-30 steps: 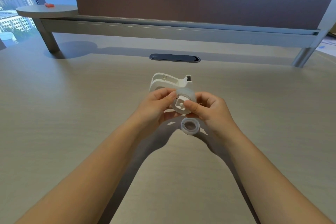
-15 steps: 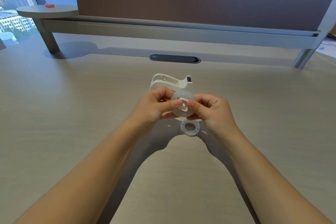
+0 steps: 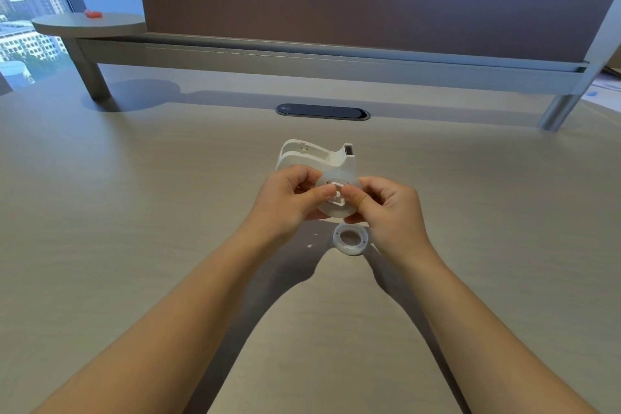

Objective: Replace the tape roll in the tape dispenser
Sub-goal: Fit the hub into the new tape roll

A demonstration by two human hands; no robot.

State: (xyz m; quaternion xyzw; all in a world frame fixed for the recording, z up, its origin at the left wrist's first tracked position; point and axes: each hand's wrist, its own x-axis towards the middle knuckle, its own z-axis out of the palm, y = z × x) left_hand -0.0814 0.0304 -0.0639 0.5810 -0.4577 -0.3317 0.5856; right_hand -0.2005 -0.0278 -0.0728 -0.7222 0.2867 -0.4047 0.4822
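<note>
Both my hands hold a clear tape roll [image 3: 336, 208] just above the desk, its white core hub facing me. My left hand [image 3: 289, 200] pinches the roll's left side, thumb on the hub. The right side is gripped by my right hand [image 3: 386, 208], whose thumb also presses the hub. Behind the roll stands the white tape dispenser [image 3: 316, 156], empty, its cutter end pointing right. A second, thinner ring of tape [image 3: 350, 240] lies flat on the desk just below my right hand.
The pale wood desk [image 3: 134, 212] spreads wide on all sides. A dark oval cable grommet [image 3: 322, 111] sits behind the dispenser. Farther back a grey rail and partition screen [image 3: 336, 64] stand on legs, and a small red object [image 3: 93, 13] rests on a round shelf at far left.
My thumbs have shifted closer together onto the hub of the roll, and the roll has tilted slightly. The dispenser and the ring on the desk have not moved.
</note>
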